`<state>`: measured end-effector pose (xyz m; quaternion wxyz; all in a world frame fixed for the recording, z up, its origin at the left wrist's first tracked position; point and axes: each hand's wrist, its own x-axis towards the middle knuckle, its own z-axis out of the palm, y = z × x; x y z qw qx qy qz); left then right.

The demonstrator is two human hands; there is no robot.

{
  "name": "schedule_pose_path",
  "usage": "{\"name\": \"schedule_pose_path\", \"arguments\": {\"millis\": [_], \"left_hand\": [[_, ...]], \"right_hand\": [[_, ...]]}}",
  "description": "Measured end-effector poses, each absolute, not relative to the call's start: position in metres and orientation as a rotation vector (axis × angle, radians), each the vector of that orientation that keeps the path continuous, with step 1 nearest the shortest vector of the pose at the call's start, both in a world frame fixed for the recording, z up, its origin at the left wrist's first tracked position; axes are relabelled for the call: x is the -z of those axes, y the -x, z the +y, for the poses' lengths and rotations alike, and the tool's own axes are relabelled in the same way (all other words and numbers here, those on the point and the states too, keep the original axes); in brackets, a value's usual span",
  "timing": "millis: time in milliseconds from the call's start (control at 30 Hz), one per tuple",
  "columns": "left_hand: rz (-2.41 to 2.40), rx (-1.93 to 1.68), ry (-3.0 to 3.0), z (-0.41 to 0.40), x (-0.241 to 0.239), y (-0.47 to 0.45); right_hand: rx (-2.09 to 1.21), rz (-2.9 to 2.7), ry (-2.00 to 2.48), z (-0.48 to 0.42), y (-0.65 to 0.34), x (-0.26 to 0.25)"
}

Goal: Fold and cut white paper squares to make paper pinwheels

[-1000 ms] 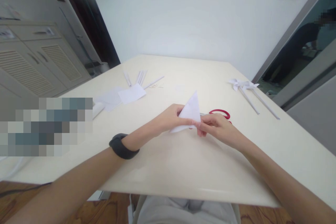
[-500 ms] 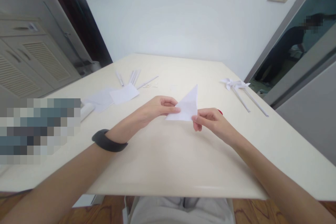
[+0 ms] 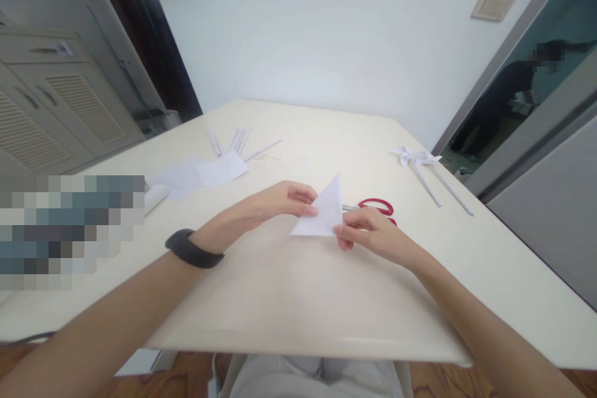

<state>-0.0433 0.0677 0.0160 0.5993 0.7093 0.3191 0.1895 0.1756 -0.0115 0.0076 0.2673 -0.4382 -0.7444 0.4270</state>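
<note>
Between my hands is a sheet of white paper (image 3: 325,208) folded into a triangle, its tip pointing away from me. My left hand (image 3: 291,200) pinches its left slanted side between thumb and fingers. At the lower right corner, my right hand (image 3: 368,230) grips the paper with thumb and fingertips. Just behind my right hand lie red-handled scissors (image 3: 377,203) on the table, partly covered by that hand. A black band circles my left wrist.
On the white table (image 3: 298,298), flat paper sheets (image 3: 221,169) and several rolled paper sticks (image 3: 240,140) lie at the left. Two paper pinwheels (image 3: 415,155) on sticks rest at the right. Small scraps lie farther back. A person (image 3: 504,93) bends beyond the opening at right.
Both hands have brought the folded paper slightly nearer to me and to the left. More of the scissors shows behind my right hand.
</note>
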Motion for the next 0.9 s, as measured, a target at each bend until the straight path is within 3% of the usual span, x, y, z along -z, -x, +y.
{"name": "schedule_pose_path", "arguments": {"millis": [900], "left_hand": [[0.827, -0.588, -1.644, 0.057, -0.018, 0.037]], "right_hand": [[-1.140, -2.034, 1.198, -0.009, -0.175, -0.006]]}}
